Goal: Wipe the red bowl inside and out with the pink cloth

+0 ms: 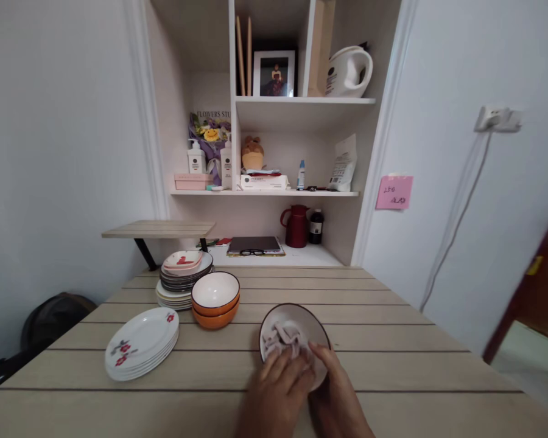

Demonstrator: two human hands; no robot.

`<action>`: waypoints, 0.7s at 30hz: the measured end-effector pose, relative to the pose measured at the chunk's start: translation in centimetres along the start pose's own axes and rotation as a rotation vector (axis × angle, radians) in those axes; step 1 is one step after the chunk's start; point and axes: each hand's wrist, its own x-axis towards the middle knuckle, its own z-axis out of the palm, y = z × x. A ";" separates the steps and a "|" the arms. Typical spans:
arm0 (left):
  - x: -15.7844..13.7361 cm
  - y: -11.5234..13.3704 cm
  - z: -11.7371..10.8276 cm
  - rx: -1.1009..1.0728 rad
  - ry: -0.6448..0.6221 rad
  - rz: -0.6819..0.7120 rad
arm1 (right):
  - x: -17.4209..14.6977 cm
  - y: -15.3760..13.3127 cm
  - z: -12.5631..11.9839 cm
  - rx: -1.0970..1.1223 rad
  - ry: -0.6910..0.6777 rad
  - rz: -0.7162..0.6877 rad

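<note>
A bowl (317,328) with a pale inside and dark rim is tilted toward me near the front of the table. My right hand (340,392) grips its right side, thumb over the rim and the other fingers mostly hidden beneath. Inside the bowl lies a crumpled, light pinkish-grey cloth (283,334). My left hand (283,383) presses the cloth against the inner surface with bent fingers, which partly cover it.
To the left stand two stacked orange bowls (215,301), a stack of white flowered oval plates (141,344) and a taller pile of plates (187,277) topped with small square dishes. A small raised shelf (159,229) overhangs the back left. Behind, a laptop (253,244) and red jug (296,226) occupy the cabinet.
</note>
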 end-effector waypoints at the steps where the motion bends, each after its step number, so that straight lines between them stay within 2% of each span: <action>1: -0.2 -0.6 -0.3 0.029 -0.047 0.044 | 0.0 0.0 0.1 -0.007 -0.011 -0.010; 6: -1.1 -2.1 -0.6 0.147 0.015 0.003 | -0.3 0.0 0.6 -0.062 -0.092 -0.057; 10: -1.7 -1.8 -0.6 0.210 -0.018 -0.013 | -0.5 -0.1 0.7 -0.099 -0.178 -0.071; 13: -1.7 -1.2 -0.5 0.228 -0.052 -0.020 | -0.7 0.1 0.8 -0.125 -0.206 -0.077; 16: -1.3 0.1 0.2 0.218 -0.015 -0.125 | -1.0 0.4 1.0 -0.179 -0.226 -0.065; 18: -0.8 1.1 0.5 0.162 0.005 -0.192 | -1.2 0.5 0.9 -0.179 -0.226 -0.045; 21: 0.1 2.3 0.5 0.005 -0.054 -0.213 | -1.1 0.5 0.5 -0.136 -0.159 -0.044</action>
